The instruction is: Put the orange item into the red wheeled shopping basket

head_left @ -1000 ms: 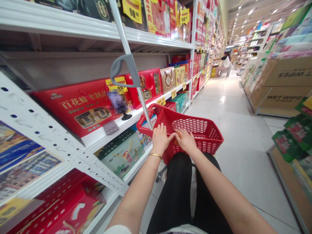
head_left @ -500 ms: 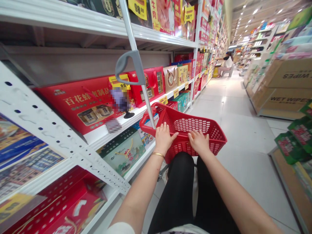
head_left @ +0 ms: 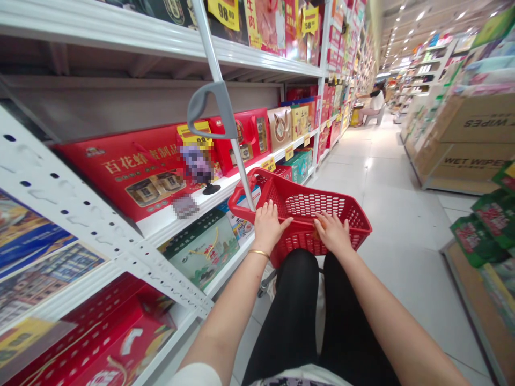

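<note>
Left hand (head_left: 267, 228) and right hand (head_left: 333, 233) have slid slightly farther apart along the near edge of the red plastic basket (head_left: 300, 231) since the last frame. Fingers (head_left: 270, 212) on both hands lie open and spread on the rim, not closed around it, and their light, flat placement looks suited to steering rather than lifting, since the basket appears to ride on a caster (head_left: 262, 290). A gold bangle (head_left: 258, 253) circles the left wrist. The basket sits directly ahead of the legs in black trousers (head_left: 298, 316), close beside the lowest shelves on the left, and its grey pull handle (head_left: 209, 110) stands tilted upward, untouched, probably because pushing from the rim needs no handle. Just past it, a green gift box (head_left: 201, 249) and a long red gift box (head_left: 120, 177) line white perforated steel shelving (head_left: 80, 214), with a yellow price tag (head_left: 223, 8) marked 98 above, likely placed for reading from the aisle. Across the white tiled floor (head_left: 402, 230) stand cartons of wet wipes (head_left: 466, 163), and far off a seated person (head_left: 376, 102) faces the shelves.
</note>
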Demonstrator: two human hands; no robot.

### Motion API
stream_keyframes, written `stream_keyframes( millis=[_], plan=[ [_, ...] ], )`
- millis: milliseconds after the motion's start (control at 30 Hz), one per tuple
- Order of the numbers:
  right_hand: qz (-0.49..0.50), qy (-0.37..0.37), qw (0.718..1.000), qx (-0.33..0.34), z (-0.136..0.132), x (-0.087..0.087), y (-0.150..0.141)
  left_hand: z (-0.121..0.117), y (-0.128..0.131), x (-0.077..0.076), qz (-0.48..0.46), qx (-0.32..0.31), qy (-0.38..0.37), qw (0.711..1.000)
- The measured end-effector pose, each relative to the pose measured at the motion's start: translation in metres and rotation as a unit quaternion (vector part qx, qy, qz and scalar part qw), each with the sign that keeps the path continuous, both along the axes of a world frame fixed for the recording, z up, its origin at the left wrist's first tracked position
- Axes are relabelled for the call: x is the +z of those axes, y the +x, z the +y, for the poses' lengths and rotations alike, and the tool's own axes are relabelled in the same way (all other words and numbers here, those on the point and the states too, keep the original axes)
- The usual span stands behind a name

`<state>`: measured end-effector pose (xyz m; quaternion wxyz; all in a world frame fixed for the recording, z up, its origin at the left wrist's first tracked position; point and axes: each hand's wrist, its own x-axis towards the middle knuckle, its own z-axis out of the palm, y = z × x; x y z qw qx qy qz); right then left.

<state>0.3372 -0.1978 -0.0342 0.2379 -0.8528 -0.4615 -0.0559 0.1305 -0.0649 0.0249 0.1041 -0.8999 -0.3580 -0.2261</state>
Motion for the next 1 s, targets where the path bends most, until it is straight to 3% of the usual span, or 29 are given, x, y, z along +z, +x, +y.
stream_keyframes(
  millis=[67, 167, 300, 400, 533, 700, 800, 900, 1000],
  plan=[
    [-0.007, -0.007, 0.999, -0.039, -0.005, -0.005, 0.006, 0.000, 0.000, -0.001, -0.004, -0.001, 0.000, 1.000],
    [-0.022, -0.008, 0.999, -0.048, 0.006, -0.002, -0.012, 0.000, 0.001, 0.000, -0.008, 0.002, -0.008, 1.000],
    [-0.031, 0.017, 0.998, 0.051, 0.036, 0.013, -0.058, -0.001, 0.000, 0.002, -0.003, 0.004, -0.008, 1.000],
    [-0.021, 0.024, 0.995, 0.097, 0.048, 0.022, -0.078, -0.002, -0.001, 0.003, 0.005, -0.001, -0.014, 1.000],
    [-0.016, 0.019, 0.995, 0.092, 0.037, 0.020, -0.061, -0.001, -0.001, 0.003, 0.003, -0.005, -0.013, 1.000],
    [0.006, 0.009, 1.000, -0.003, -0.001, 0.001, -0.002, -0.001, 0.000, 0.000, -0.008, 0.000, -0.018, 1.000],
    [0.016, 0.002, 0.998, -0.057, -0.011, -0.005, 0.017, -0.001, 0.000, 0.000, -0.010, -0.003, -0.023, 1.000],
    [0.014, -0.006, 0.997, -0.081, -0.002, -0.001, 0.002, -0.002, 0.001, 0.001, -0.013, 0.001, -0.022, 1.000],
    [0.002, 0.007, 1.000, -0.014, 0.022, 0.010, -0.040, -0.002, 0.001, 0.002, -0.011, 0.005, -0.020, 1.000]
  ],
)
